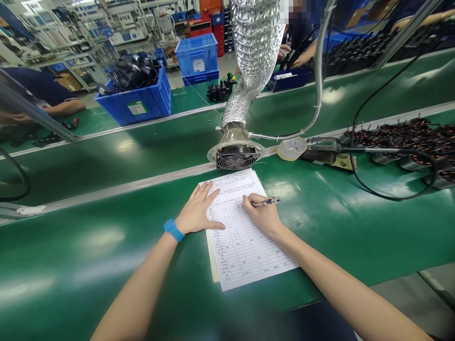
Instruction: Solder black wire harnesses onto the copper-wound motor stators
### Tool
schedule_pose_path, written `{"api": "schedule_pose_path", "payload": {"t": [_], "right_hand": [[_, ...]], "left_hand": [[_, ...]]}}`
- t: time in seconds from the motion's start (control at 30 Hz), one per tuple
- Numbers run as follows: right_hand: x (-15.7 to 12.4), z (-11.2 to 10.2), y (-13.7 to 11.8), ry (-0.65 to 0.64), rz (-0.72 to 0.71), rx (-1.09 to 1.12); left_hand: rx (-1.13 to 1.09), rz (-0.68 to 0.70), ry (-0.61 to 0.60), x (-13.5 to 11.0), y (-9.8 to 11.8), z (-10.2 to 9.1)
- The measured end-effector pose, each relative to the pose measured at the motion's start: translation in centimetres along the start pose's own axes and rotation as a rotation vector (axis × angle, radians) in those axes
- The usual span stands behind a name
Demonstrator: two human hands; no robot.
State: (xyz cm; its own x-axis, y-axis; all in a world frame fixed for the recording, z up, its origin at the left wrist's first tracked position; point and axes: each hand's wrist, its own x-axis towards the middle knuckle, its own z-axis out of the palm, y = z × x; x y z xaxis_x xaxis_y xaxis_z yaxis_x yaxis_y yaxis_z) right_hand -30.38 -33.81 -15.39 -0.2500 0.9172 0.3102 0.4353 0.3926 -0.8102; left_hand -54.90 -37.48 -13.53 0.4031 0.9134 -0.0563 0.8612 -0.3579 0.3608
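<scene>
Clamping a pen (267, 201), the right hand (263, 216) in the head view rests on a printed form (245, 255); the left hand (197, 209), fingers spread, lies across its left edge. The form lies on the green worktop (337, 232), just beside a black fan (237, 159).

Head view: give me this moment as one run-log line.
left hand: spread, resting on printed form | right hand: holding pen at form | fan: by form's far edge

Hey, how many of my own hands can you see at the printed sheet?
2: your left hand spread across the sheet's left edge, your right hand toward its right, holding a pen.
</scene>
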Motion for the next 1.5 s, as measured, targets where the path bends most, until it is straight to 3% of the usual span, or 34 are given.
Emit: {"api": "schedule_pose_path", "payload": {"t": [1.5], "right_hand": [[0.09,-0.03,-0.04,0.019,-0.057,-0.041]], "left_hand": [[-0.027,0.009,0.012,0.05,-0.30,0.23]]}}
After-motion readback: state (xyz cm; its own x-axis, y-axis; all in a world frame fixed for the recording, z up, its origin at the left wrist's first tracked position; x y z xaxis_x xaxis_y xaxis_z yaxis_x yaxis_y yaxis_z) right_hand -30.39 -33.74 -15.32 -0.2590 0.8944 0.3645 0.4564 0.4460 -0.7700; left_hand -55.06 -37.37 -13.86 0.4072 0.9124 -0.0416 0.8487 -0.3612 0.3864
